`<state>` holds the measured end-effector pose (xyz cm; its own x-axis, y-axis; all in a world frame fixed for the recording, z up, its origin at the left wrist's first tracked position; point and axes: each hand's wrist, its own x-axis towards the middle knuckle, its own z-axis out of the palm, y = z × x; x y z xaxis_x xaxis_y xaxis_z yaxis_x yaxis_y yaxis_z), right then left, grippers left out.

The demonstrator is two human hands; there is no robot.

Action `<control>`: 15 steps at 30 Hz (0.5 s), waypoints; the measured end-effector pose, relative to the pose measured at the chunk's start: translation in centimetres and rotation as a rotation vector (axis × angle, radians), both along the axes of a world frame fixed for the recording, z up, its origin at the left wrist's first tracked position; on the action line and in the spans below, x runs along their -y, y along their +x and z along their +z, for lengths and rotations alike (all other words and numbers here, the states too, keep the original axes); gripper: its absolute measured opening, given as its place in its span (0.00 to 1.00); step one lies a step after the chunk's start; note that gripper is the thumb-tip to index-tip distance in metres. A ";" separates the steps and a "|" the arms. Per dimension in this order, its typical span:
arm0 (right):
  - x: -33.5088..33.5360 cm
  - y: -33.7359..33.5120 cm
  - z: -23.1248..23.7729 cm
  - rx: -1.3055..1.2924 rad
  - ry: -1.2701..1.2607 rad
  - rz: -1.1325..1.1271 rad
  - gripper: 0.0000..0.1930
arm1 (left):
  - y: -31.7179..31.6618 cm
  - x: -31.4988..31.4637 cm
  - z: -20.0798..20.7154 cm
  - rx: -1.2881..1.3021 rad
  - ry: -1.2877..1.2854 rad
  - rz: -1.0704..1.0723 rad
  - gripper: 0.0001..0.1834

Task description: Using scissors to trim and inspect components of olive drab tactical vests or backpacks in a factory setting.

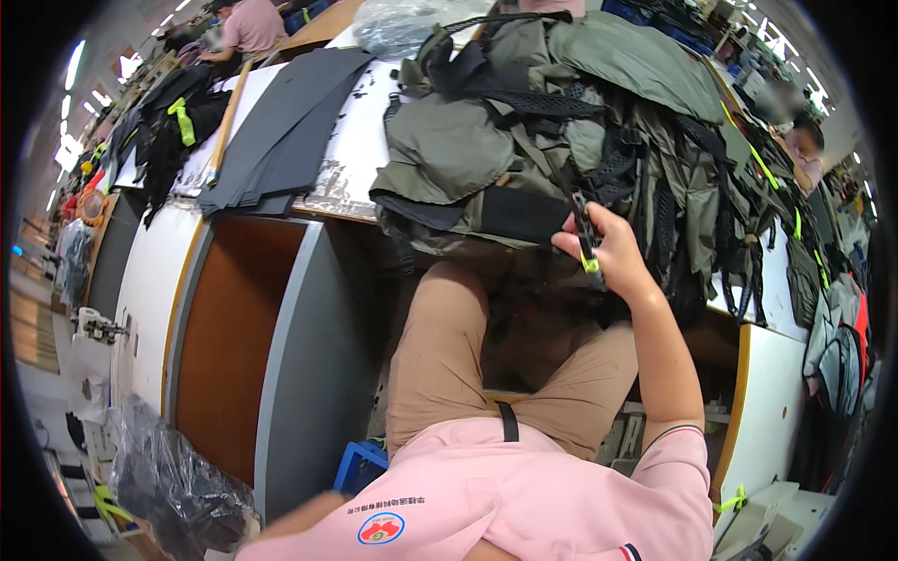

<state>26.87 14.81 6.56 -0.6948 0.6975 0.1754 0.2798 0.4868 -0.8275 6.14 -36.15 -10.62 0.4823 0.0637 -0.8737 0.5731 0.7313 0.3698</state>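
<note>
My right hand (pixel 613 251) is raised at the near edge of the bag pile. Its thumb and fingers close on a black strap (pixel 582 222) with a yellow-green piece at its lower end. Whether a buckle sits in the grip is too small to tell. The strap runs up toward the olive-grey backpack parts (pixel 440 150) with black mesh and webbing, heaped on the white table. A black panel (pixel 519 215) hangs at the edge beside my fingers. Of my left arm, only a blurred stretch shows at the lower edge; its hand is out of the picture.
Dark grey flat sheets (pixel 281 122) lie stacked left of the bags, beside a wooden strip (pixel 227 122). An open cabinet (pixel 281 374) stands below. Clear plastic (pixel 173 467) and a blue crate (pixel 360 466) are low on the left. Other people (pixel 253 26) sit farther back.
</note>
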 end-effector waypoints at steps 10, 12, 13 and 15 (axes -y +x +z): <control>6.9 1.6 -1.7 -0.013 -0.093 0.100 0.20 | -15.9 -35.0 6.2 -0.693 1.177 1.245 0.33; 7.4 2.8 -1.9 0.002 -0.045 0.106 0.20 | -18.9 -38.2 4.1 -0.785 1.421 1.061 0.25; 7.6 3.3 -1.9 -0.013 -0.027 0.103 0.20 | -19.0 -39.7 5.2 -0.776 1.509 1.071 0.21; 7.4 5.1 -1.5 0.066 -0.017 0.059 0.21 | -19.4 -42.2 10.2 -1.156 1.611 0.815 0.14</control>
<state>31.94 7.40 5.10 -0.7445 0.6574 0.1164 0.3052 0.4902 -0.8164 -13.23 6.06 -0.44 -0.6026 0.7250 0.3336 0.7424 0.3560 0.5675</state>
